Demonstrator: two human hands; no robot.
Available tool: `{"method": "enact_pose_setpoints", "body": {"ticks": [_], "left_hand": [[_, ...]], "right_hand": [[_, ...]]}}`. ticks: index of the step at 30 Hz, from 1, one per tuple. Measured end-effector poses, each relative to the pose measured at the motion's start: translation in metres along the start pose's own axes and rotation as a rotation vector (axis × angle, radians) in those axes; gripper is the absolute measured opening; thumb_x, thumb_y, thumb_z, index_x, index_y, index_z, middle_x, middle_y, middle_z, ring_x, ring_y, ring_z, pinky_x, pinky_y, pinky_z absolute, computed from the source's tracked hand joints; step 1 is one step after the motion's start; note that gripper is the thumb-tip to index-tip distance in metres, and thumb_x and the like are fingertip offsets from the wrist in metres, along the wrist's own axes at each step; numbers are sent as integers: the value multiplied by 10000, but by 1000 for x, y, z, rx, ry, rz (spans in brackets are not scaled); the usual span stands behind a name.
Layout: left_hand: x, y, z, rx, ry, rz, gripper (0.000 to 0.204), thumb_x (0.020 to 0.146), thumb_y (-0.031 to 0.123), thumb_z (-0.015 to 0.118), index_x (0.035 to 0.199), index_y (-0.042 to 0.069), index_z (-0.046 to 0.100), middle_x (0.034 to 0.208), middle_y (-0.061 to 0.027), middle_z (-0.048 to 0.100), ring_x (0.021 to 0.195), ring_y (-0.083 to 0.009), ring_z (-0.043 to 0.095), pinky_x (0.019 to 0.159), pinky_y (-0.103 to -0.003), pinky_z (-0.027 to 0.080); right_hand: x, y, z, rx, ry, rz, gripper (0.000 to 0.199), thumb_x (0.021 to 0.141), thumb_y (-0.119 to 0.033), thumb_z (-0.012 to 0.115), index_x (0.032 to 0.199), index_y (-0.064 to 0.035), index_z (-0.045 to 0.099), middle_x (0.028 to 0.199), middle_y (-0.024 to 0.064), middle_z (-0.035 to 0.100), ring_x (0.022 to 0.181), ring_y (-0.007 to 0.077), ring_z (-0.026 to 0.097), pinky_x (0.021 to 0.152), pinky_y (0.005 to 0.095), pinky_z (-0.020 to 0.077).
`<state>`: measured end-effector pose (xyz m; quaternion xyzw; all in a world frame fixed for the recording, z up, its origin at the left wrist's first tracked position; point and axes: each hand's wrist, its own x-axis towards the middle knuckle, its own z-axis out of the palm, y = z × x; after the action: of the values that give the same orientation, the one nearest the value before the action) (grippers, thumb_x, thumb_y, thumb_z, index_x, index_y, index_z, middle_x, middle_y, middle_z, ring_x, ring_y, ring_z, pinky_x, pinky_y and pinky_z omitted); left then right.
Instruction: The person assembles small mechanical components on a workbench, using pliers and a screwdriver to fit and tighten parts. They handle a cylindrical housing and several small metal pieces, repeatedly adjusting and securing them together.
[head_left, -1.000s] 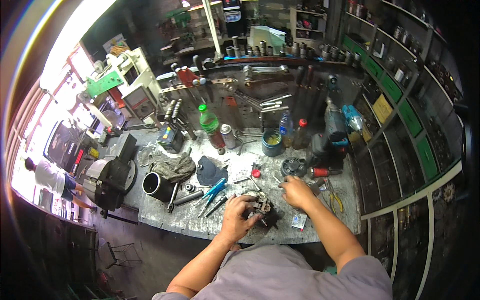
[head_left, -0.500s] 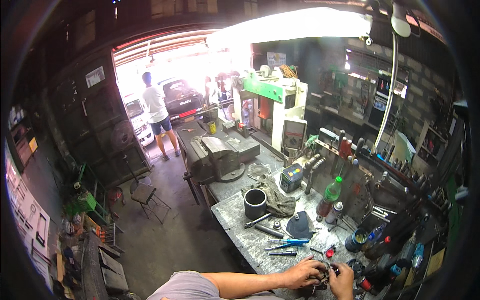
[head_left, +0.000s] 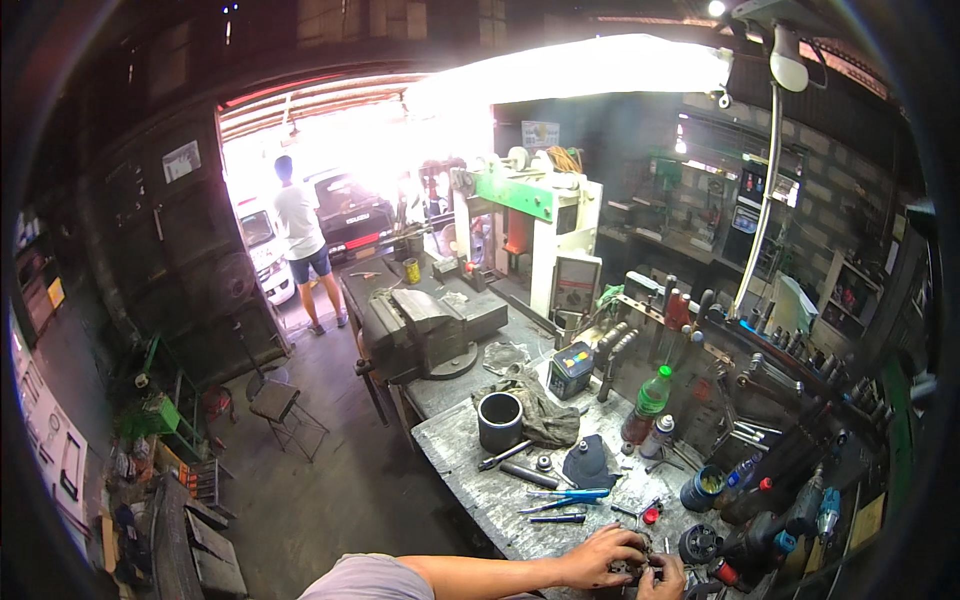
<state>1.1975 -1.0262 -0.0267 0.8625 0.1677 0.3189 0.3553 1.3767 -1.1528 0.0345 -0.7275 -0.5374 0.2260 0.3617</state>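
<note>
At the bench's near edge my left hand (head_left: 604,557) is bent with curled fingers around a small dark metal part, mostly hidden. Close against it, my right hand (head_left: 662,577) pinches the same part from the other side; its lower part is cut off by the picture's edge. What kind of part it is does not show. Just beyond the hands lie a small red cap (head_left: 651,516) and a round dark part with holes (head_left: 698,543). Blue-handled pliers (head_left: 572,496) and a short black rod (head_left: 557,518) rest farther left.
A dark hollow cylinder (head_left: 500,420) stands beside a crumpled rag (head_left: 548,412) on the metal bench (head_left: 455,437). Behind are a bench vise (head_left: 415,330) and a green-capped bottle (head_left: 648,402). Tools crowd the right side. Near the doorway stands a person (head_left: 298,235).
The view has shifted slightly, so the bench appears lower and farther left. My right hand has come closer to the left hand; both still hold the small part.
</note>
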Motion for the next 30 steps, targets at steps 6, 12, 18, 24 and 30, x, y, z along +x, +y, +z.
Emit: {"method": "enact_pose_setpoints", "body": {"ticks": [6,12,18,24,30], "left_hand": [[2,-2,1,36,-17,-55,326,936,267,858,1195,81,791,1455,-148,654,1391,-397,588,1229,-542,407],[-11,-6,0,-37,71,86,339,913,195,861,1215,58,792,1503,-176,644,1413,-406,589,1223,-536,432],[-19,-10,-8,-6,192,18,391,925,156,833,1298,67,756,1492,-181,648,1400,-410,597,1191,-520,475],[-19,-17,-18,-19,155,-114,402,987,206,800,1362,81,725,1377,-152,683,1305,-374,649,1135,-472,522],[-24,-22,-13,5,185,-86,422,995,218,806,1383,79,717,1396,-152,683,1303,-371,661,1133,-467,530]], "right_hand": [[-6,-1,0,19,10,-30,300,1071,-179,662,1299,2,736,1239,239,724,1122,374,742,927,446,628],[-6,-18,-2,-110,4,-169,245,1024,-195,747,1183,-11,780,1199,277,729,1114,480,693,1035,517,557],[1,-19,8,-214,17,-254,207,972,-143,786,1154,-46,813,1190,247,744,1136,465,690,1046,536,547],[7,-17,8,-322,-47,-430,212,944,-106,783,1143,-36,801,1161,257,742,1103,479,681,1019,554,545],[8,-26,4,-360,8,-455,210,956,-86,755,1157,-26,778,1158,238,728,1118,484,657,1049,567,516]]}}
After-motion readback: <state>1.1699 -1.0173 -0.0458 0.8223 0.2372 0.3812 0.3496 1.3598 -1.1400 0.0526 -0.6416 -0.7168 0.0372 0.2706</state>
